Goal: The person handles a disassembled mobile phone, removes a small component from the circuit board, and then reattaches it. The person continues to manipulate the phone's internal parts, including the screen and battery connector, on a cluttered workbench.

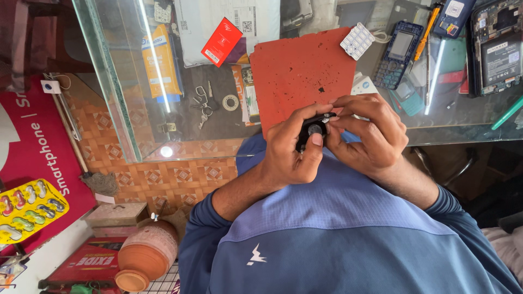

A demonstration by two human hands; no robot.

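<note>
small black part [314,130] mostly hidden by fingers, kind unclear, left hand [291,149] and right hand [368,136] both pinching it, wrists bent inward, red mat [299,71] just beyond on glass table [120,87]

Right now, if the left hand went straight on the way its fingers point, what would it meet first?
The left hand points across the small black part toward the right hand, so probably those fingers first.
</note>
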